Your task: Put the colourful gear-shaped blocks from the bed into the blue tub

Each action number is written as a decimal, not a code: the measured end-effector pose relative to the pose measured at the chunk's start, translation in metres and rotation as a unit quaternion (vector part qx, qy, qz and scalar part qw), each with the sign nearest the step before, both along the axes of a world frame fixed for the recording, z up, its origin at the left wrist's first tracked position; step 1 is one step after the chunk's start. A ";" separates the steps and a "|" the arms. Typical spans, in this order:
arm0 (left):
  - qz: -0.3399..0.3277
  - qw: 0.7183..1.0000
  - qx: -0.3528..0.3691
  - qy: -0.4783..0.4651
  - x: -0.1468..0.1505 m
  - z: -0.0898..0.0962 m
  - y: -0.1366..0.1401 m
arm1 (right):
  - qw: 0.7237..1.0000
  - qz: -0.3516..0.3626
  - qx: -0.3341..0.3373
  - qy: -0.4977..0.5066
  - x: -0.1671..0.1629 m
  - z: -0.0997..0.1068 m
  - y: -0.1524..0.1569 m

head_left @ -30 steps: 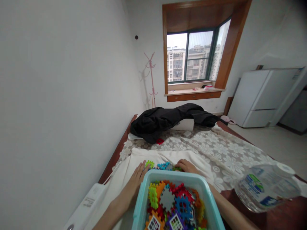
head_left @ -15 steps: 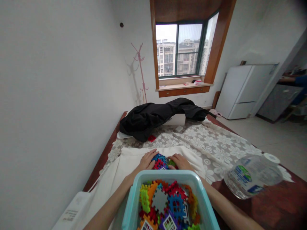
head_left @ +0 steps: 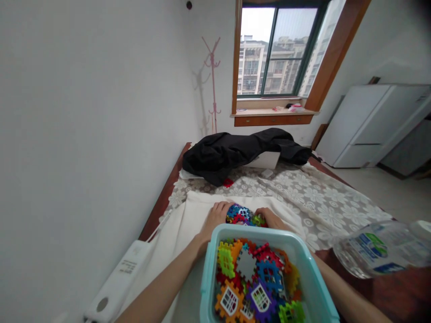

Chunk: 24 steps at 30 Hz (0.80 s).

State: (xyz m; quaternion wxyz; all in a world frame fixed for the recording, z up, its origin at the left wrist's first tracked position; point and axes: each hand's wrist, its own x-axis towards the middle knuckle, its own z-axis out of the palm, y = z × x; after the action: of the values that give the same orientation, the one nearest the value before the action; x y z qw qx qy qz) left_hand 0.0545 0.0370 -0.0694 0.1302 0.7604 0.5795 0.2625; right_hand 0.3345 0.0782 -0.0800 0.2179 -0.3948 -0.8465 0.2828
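Beyond the far rim of a light blue plastic bin (head_left: pixel 261 231), a small heap of colourful interlocking plastic blocks (head_left: pixel 240 213) lies on a white cloth. My left hand (head_left: pixel 219 216) cups the heap's left side, fingers bent over its far edge. On the other side, my right hand (head_left: pixel 272 219) has its fingers curled against a green block (head_left: pixel 258 220). The bin stands between my forearms and holds many notched blocks, among them a grey one (head_left: pixel 246 264), a purple one with a white window (head_left: pixel 261 299) and an orange one (head_left: pixel 229 299). The bin's rim hides the heap's near part.
A large clear plastic bottle (head_left: pixel 377 249) lies at the right. Black fabric (head_left: pixel 235 152) drapes over a white box (head_left: pixel 267 159) at the table's far end. A white power strip (head_left: pixel 116 282) is at the lower left, beside the wall. A red block (head_left: pixel 228 182) lies near the fabric.
The view has shifted left and down, so everything sits further right and higher. Both hands stay at the heap; the fingers of my right hand are more curled.
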 end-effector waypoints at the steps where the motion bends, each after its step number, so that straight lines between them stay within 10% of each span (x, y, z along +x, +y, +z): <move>1: -0.008 1.000 0.001 -0.023 0.000 -0.001 0.001 | 1.000 -0.002 -0.002 0.001 0.000 -0.001 0.001; 14: -0.015 0.973 0.009 -0.229 -0.004 0.007 0.000 | 0.995 0.088 -0.054 -0.005 -0.038 0.014 0.041; 20: 0.005 0.960 -0.012 -0.280 -0.004 -0.002 0.007 | 0.994 0.066 0.073 -0.044 -0.076 0.033 0.107; 24: 0.014 0.903 -0.119 -0.413 -0.007 -0.010 0.011 | 0.993 0.036 0.099 -0.061 -0.121 0.027 0.139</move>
State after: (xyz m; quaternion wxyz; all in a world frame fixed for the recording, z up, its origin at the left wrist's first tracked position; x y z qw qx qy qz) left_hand 0.0477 0.0480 -0.0798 0.4434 0.5542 0.5115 0.4843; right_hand 0.2138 0.2168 -0.0530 0.1938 -0.3572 -0.8956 0.1810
